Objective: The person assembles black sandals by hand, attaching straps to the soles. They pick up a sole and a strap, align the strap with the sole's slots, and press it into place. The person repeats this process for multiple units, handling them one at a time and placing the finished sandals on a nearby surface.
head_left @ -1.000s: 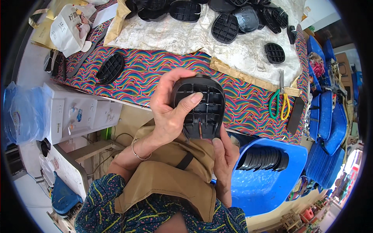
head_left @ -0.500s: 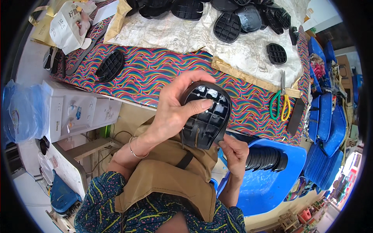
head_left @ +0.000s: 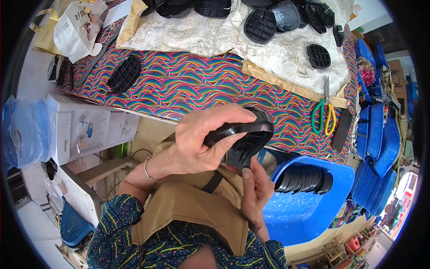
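Observation:
Between my two hands, above the apron on my lap, is a black moulded, rounded piece (head_left: pixel 260 127) with a raised rim and a hollow, ribbed inside. My left hand (head_left: pixel 199 141) is closed on its rim, fingers over the top and thumb on the near side. With thumb and fingers my right hand (head_left: pixel 257 186) pinches its lower, narrower end. The piece is tilted, so much of its grid is hidden. Just right of my right hand, a blue tub (head_left: pixel 309 219) holds a row of stacked black pieces (head_left: pixel 304 180).
A wavy-patterned cloth (head_left: pixel 188 76) covers the table. One black gridded piece (head_left: pixel 124 75) lies at its left. More gridded pieces (head_left: pixel 260 26) are heaped on a white sheet (head_left: pixel 192 38). Scissors (head_left: pixel 327 92) and a dark bar (head_left: pixel 342 130) lie at right. A white appliance (head_left: pixel 67 130) stands at left.
The black piece has tipped from facing me with its grid to showing mainly its rim, and sits slightly lower. My right hand has shifted left and remains at its lower end.

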Motion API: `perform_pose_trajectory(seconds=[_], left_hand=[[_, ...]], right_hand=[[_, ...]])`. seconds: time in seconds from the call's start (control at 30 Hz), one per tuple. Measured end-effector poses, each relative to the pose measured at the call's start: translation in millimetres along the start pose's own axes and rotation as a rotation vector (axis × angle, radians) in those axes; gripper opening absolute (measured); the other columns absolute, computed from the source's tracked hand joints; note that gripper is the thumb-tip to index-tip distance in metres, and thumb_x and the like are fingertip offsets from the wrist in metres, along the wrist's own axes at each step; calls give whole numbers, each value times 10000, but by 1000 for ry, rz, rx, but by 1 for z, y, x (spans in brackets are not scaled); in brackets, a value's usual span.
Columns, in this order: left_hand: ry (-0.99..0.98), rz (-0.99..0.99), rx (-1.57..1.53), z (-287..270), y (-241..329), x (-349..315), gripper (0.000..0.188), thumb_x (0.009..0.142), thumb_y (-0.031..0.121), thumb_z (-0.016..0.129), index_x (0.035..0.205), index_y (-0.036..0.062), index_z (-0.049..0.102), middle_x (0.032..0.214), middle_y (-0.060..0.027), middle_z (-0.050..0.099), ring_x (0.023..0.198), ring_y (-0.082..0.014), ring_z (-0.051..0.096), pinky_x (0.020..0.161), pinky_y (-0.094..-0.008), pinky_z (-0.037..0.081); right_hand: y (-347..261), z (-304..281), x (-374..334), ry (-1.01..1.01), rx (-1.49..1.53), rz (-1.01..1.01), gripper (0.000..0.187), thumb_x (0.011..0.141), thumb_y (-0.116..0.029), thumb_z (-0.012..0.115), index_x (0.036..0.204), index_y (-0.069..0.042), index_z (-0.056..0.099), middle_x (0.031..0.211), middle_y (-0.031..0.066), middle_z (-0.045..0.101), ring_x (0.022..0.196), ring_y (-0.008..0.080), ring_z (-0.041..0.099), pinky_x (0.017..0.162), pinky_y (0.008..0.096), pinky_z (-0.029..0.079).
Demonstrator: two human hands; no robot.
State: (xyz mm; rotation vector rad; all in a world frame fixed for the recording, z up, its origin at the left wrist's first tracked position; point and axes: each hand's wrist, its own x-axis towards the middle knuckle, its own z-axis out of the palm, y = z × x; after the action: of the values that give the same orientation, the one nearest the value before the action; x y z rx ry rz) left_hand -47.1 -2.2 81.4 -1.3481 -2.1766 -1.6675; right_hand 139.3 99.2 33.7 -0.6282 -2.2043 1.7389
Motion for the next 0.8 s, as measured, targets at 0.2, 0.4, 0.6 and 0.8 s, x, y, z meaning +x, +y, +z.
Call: perform_pose_trajectory(seconds=[0.2, 0.4, 0.6, 0.8], left_hand=[[107, 196, -130, 9, 2, 1, 227, 743, -49, 720, 966, -39, 682, 847, -174, 709, 747, -310, 718, 639, -364, 574], [311, -220, -343, 18, -15, -17, 353, 834, 34, 746, 1141, -11, 576, 1081, -127, 640, 938, -171, 648, 823, -301, 523], [385, -399, -615, 28, -12, -15, 417, 846, 25, 731, 1203, -9, 517, 1097, -107, 608, 979, -168, 627, 862, -297, 508], [375, -297, -401, 35, -11, -27, 412, 828, 37, 737, 1179, 12, 522, 1107, -94, 568, 967, -154, 578, 865, -289, 473]], right_hand=[[-10, 13, -7, 60, -310, -127, 387, 992, -35, 522, 1343, 124, 481, 1092, 252, 687, 971, 287, 701, 854, 351, 538], [-1, 9, 17, 84, 279, -10, 535, 1046, -289, 442, 1391, 120, 439, 1269, 277, 598, 1186, 290, 596, 1039, 380, 419], [-16, 18, 52, 53, 588, 43, 519, 1046, -279, 460, 1380, 118, 465, 1339, 170, 572, 1203, 203, 553, 1049, 317, 397], [1, 25, 50, 187, -27, -36, 377, 977, -73, 522, 1320, 77, 557, 988, 143, 701, 886, 138, 641, 801, 275, 501]])
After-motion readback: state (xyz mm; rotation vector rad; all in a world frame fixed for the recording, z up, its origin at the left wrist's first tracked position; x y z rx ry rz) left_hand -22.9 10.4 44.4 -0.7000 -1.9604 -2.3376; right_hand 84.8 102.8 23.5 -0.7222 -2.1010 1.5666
